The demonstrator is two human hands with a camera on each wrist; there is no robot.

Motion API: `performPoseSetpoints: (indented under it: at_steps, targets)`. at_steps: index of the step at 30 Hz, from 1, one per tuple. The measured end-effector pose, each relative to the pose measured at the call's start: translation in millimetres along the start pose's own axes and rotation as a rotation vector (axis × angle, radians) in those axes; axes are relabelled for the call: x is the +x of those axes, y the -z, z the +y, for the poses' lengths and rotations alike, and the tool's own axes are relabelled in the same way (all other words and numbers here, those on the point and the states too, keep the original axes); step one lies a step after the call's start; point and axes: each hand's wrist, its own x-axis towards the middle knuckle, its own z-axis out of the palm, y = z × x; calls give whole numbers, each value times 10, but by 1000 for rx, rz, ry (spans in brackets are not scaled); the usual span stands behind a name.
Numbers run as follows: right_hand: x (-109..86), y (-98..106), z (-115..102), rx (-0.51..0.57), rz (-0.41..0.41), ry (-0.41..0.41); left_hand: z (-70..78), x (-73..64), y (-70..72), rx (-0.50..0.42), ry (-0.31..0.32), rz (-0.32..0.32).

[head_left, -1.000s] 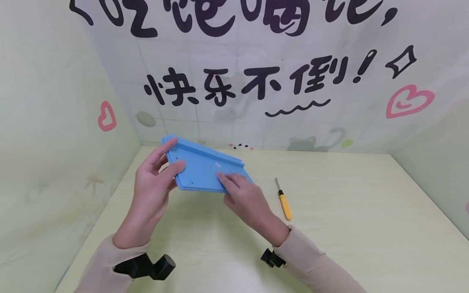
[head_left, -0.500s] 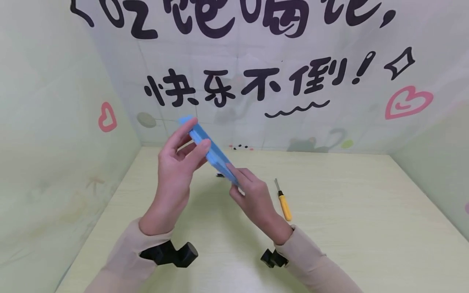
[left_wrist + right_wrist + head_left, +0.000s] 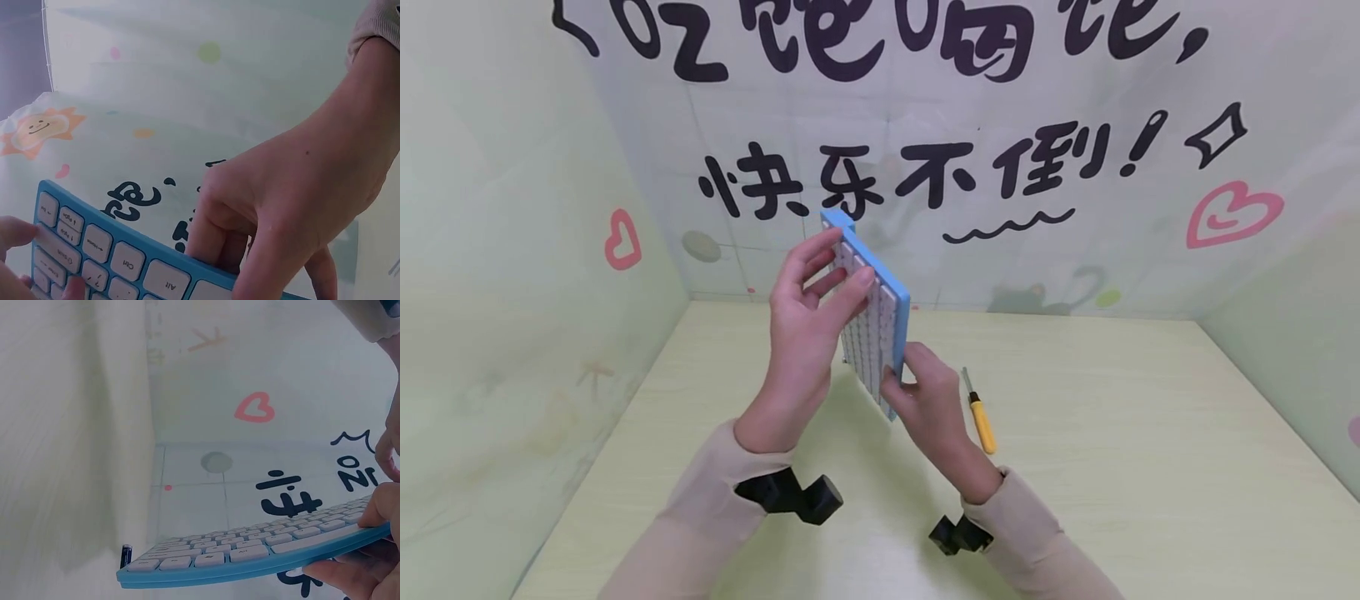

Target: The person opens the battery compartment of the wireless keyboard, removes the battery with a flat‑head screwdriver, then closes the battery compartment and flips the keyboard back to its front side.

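Note:
A blue keyboard with white keys is held up off the table, standing steeply on edge with its keys facing left. My left hand pinches its upper end, thumb over the keys and the other fingers spread behind it. Lower down, my right hand grips the long front edge. In the right wrist view the right thumb lies on the long space bar, with fingers under the blue edge. The left wrist view shows left fingertips at the Shift-key end. The keyboard's underside is hidden.
A screwdriver with a yellow handle lies on the pale table, just right of my right hand. A small dark cylinder, like a battery, lies beyond the keyboard. A printed cloth backdrop rises behind the table.
The keyboard has turned over from its blue underside to its keys and tilted up steeply. My left hand moved up and right with it; my right hand stayed near its place, fingers shifted on the edge.

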Motion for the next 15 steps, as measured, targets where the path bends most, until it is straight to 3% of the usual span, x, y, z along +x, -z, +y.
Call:
performPoseSetpoints:
  at_steps: [6, 15]
  targets:
    - [-17, 59, 5, 38, 17, -83, -155, 66, 6, 34, 109, -23]
    - [8, 164, -39, 96, 50, -181, -544, 93, 191, 96, 241, -82]
